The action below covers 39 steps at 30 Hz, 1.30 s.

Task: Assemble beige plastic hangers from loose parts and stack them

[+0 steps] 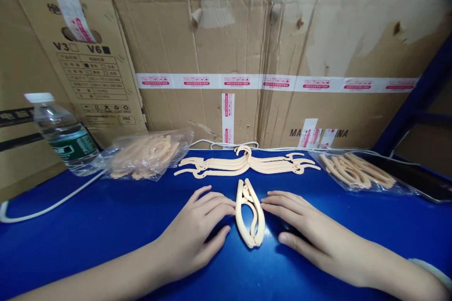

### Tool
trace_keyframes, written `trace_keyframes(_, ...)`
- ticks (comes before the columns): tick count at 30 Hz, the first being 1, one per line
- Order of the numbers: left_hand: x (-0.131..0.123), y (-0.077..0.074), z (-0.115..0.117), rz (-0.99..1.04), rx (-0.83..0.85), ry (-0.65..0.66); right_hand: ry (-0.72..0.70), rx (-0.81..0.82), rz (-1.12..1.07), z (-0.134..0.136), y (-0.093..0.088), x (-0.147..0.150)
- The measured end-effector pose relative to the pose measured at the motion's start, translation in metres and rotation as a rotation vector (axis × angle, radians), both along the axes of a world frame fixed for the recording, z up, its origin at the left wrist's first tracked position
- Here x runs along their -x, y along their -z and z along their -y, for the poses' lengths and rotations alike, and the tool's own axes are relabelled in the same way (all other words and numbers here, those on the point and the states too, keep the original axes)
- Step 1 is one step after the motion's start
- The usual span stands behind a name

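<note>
A folded cream plastic hanger (260, 225) lies on the blue table (116, 225), its rounded end toward me. My left hand (203, 225) rests just left of it, fingertips at its edge, thumb and fingers apart. On the other side is my right hand (300, 223), fingers stretched out, the tips beside or touching the hanger's right edge. Neither hand grips anything. Behind the folded hanger, several unfolded cream hangers (226, 164) lie stacked with their hooks toward the back.
Bagged hangers (144, 155) lie at the back left beside a water bottle (72, 143). Another clear bag of folded hangers (356, 171) is at the right, near a dark flat device (406, 176). Cardboard (197, 113) stands behind. A white cable (52, 214) curves at left.
</note>
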<state>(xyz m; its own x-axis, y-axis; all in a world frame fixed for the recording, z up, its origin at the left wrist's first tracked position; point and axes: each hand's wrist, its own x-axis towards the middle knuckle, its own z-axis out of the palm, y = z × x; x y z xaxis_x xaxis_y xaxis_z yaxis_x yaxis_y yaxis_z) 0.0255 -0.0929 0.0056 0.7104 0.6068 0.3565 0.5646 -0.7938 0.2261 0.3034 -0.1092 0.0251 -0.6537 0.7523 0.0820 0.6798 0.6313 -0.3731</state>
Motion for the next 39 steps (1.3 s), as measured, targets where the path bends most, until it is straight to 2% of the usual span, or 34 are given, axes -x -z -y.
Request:
trace_keyframes(24, -0.001, 0.000, 0.000, 0.025, 0.009, -0.026, -0.009, 0.003, -0.004, -0.002, 0.002, -0.001)
trace_keyframes(29, 0.002, 0.008, -0.005, 0.161, 0.002, -0.049, 0.001, 0.000, 0.004, -0.003, 0.000, -0.001)
trace_keyframes(35, 0.007, 0.022, -0.012, 0.299, 0.128, -0.067, 0.015, 0.018, 0.076, -0.004, 0.000, -0.004)
trace_keyframes(39, 0.007, 0.024, -0.012, 0.307, 0.177, -0.072, 0.012, 0.024, 0.071, -0.004, -0.001, -0.004)
